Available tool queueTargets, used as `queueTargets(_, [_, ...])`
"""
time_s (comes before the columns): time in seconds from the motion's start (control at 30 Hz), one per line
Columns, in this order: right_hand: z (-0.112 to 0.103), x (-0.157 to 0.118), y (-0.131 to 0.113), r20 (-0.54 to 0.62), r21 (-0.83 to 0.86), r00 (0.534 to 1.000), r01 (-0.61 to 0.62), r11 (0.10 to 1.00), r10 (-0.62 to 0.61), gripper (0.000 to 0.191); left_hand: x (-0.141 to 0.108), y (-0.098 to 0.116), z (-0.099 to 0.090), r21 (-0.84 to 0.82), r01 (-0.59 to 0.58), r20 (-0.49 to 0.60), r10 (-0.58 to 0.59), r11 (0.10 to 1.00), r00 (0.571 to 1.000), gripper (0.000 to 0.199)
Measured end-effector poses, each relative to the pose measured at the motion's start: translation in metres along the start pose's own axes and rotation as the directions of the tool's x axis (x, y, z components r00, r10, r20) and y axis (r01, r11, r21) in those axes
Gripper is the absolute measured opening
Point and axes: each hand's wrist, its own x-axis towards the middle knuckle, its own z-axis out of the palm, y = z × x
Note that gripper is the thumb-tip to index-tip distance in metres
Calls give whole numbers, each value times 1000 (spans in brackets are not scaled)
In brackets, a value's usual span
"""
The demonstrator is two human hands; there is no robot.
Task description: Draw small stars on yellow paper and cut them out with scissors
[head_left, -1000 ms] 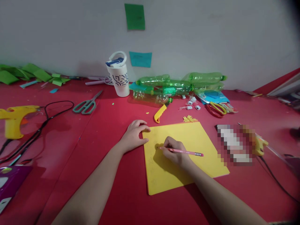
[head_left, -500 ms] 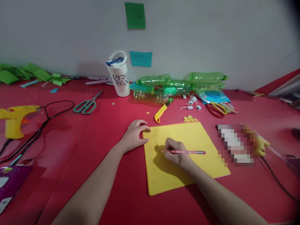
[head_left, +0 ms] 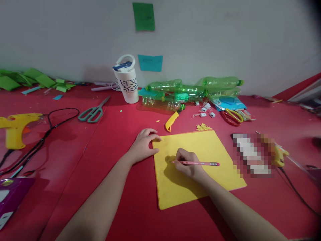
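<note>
A stack of yellow paper [head_left: 215, 167] lies on the red table, with faint pencil marks along its left side. My right hand [head_left: 189, 162] is closed around a pink pencil [head_left: 204, 163], whose tip points left at the sheet near those marks. At the paper's upper left edge rests my left hand [head_left: 144, 145], fingers apart and fingertips on the sheet. A yellow utility knife [head_left: 172, 122] and a small heap of yellow cut-out shapes [head_left: 203, 127] lie just beyond the far edge of the paper.
Green plastic bottles [head_left: 193, 93] lie by the wall beside a white tumbler [head_left: 129, 87]. Grey-green scissors [head_left: 94, 112] and a yellow glue gun [head_left: 17, 129] with black cord are at left. Red-yellow scissors [head_left: 232, 117] and another glue gun [head_left: 279, 156] are at right.
The pencil and my right hand have shifted very slightly left on the paper. My left hand stays in place.
</note>
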Motion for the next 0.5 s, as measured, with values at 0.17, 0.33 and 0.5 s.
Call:
queueTargets(0.17, [1, 0, -5, 14, 14, 999, 45, 999, -46, 13, 0, 0, 0, 0, 0, -3, 0, 1000, 1000, 28])
queueTargets(0.33, [4, -1, -5, 12, 5, 997, 74, 997, -74, 11, 0, 0, 2, 4, -4, -8, 4, 1000, 1000, 27])
queueTargets(0.5, [6, -2, -4, 8, 16, 998, 61, 998, -61, 11, 0, 0, 1, 2, 0, -10, 0, 1000, 1000, 27])
